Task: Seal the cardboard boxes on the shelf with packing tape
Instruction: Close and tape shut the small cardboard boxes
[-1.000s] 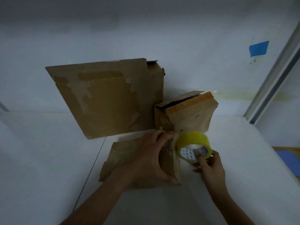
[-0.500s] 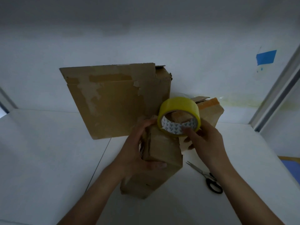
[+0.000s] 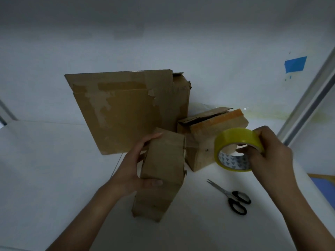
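White shelf (image 3: 54, 169) against a pale wall (image 3: 163, 42), dim light. Left hand (image 3: 134, 165) grips the small cardboard box (image 3: 163, 169) from its left side, thumb across the near face and fingers curled over the far top edge. That box stands upright on the shelf, front centre. Right hand (image 3: 268, 156) grips the yellow packing tape roll (image 3: 235, 136), held up just right of that box, fingers into the core. Strip from roll to box: cannot tell. Second small box (image 3: 208, 127) sits on the shelf behind the roll, top flap ajar. Large flat box (image 3: 126, 113) stands upright behind both, face scuffed with torn patches. Black-handled scissors (image 3: 233, 196) lie on the shelf right of the held box. Blue tape patch (image 3: 295, 64) on the wall, upper right.
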